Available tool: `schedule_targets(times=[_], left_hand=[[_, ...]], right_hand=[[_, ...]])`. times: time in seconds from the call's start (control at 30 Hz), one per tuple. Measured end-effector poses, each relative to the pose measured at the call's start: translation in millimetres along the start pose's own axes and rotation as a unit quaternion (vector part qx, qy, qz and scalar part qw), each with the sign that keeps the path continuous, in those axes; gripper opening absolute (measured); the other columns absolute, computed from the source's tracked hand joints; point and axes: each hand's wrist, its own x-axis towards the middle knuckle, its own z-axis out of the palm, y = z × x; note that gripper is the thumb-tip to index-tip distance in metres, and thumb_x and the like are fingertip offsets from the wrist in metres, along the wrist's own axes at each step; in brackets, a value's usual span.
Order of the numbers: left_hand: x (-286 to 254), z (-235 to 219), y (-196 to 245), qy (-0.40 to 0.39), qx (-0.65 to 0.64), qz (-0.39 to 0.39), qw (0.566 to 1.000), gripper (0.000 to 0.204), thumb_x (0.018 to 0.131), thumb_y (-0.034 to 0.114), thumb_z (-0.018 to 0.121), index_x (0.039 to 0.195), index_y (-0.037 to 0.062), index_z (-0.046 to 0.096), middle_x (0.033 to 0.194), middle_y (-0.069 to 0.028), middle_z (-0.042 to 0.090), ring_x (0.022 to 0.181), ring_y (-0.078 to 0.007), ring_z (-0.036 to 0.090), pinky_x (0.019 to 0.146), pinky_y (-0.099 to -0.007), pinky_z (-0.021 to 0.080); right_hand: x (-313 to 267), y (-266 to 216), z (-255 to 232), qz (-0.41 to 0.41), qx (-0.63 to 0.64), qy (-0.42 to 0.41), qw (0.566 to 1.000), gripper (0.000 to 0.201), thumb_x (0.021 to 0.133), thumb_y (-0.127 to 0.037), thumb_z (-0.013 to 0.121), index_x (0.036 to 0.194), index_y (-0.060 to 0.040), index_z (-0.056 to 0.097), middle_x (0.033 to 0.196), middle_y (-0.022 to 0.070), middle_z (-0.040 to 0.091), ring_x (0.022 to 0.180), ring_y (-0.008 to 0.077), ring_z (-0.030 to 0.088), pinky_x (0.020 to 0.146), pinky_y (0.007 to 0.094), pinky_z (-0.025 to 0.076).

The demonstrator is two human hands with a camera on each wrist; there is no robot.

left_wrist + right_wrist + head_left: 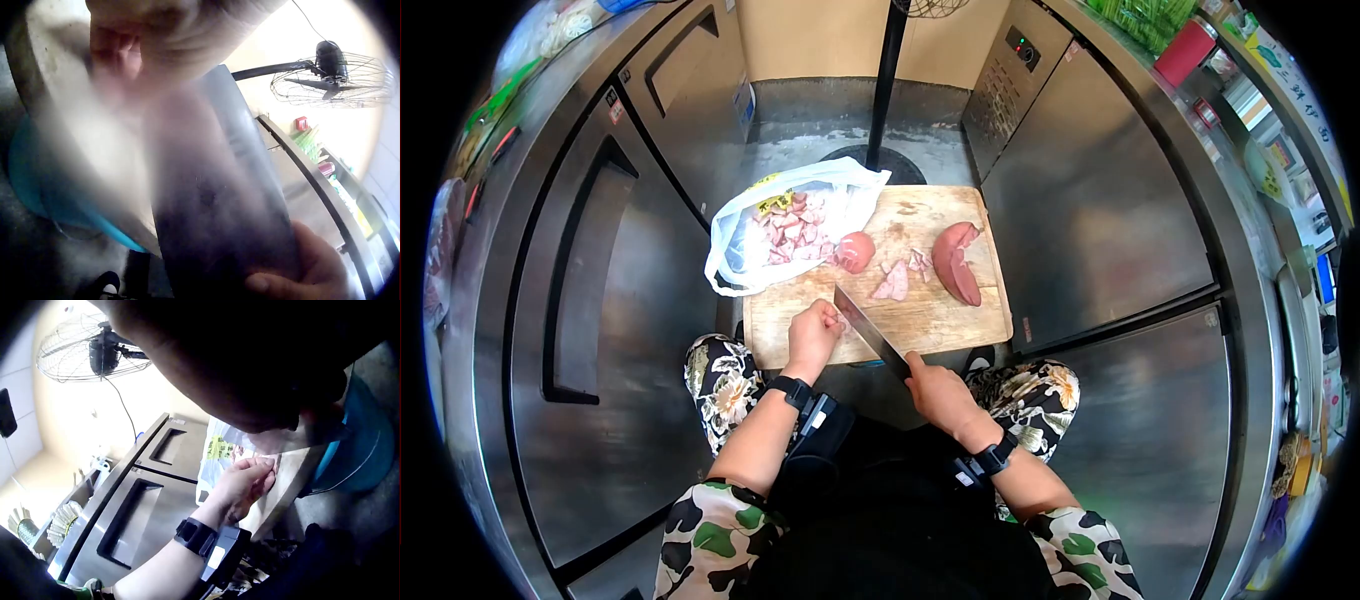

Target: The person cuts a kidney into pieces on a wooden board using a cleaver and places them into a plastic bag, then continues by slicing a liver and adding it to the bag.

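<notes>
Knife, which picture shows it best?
The head view: the knife shows there from its tip to the right hand gripping it. The left wrist view shows its blade close up but smeary; the right wrist view shows just a blurry bit of blade beside that dark hand.

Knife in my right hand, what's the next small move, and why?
I'd probably tuck the left hand's fingertips back slightly, then ease the knife down: those fingers are curled at a small meat piece, with the blade right beside them.
</notes>
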Motion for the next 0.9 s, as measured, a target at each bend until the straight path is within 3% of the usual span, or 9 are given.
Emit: schedule_targets(times=[0.2,0.5,0.7,0.9], left_hand=[[2.1,1.6,-2.3,0.002,0.010,0.001,1.000,0.015,0.073,0.004,0.073,0.082,0.0030,0.061,0.070,-0.0106,0.066,0.066,-0.0265,0.066,0.062,-0.0345,0.051],[2.7,1.0,-0.7,-0.003,0.031,-0.008,0.999,0.016,0.071,0.003,0.072,0.082,0.0023,0.061,0.075,-0.0124,0.065,0.070,-0.0293,0.064,0.065,-0.0363,0.051],[-4.5,-1.3,7.7,-0.017,0.067,0.066,0.995,0.026,0.070,0.002,0.072,0.093,0.0043,0.060,0.088,-0.0111,0.060,0.082,-0.0300,0.062,0.072,-0.0393,0.050],[-8.7,-5.1,9.5,-0.081,0.077,0.090,0.990,0.032,0.071,0.001,0.070,0.100,0.0086,0.058,0.087,-0.0082,0.059,0.085,-0.0288,0.061,0.074,-0.0386,0.049]], right_hand=[[1.5,-4.0,-2.6,-0.005,-0.046,-0.012,0.999,0.022,0.090,-0.014,0.055,0.105,-0.0038,0.042,0.073,0.0219,0.064,0.073,0.0420,0.063,0.064,0.0520,0.050],[19.2,-6.0,1.0,-0.044,-0.138,-0.008,0.989,0.024,0.082,-0.001,0.051,0.106,-0.0031,0.045,0.079,0.0188,0.067,0.073,0.0357,0.068,0.063,0.0448,0.054],[35.9,-1.7,4.7,-0.059,-0.087,0.034,0.994,0.031,0.081,0.000,0.052,0.112,-0.0014,0.047,0.080,0.0214,0.067,0.077,0.0392,0.066,0.066,0.0487,0.052],[18.1,0.2,-12.4,-0.005,-0.007,0.016,1.000,0.029,0.085,-0.005,0.054,0.113,-0.0022,0.049,0.081,0.0256,0.065,0.080,0.0431,0.064,0.070,0.0528,0.049]])
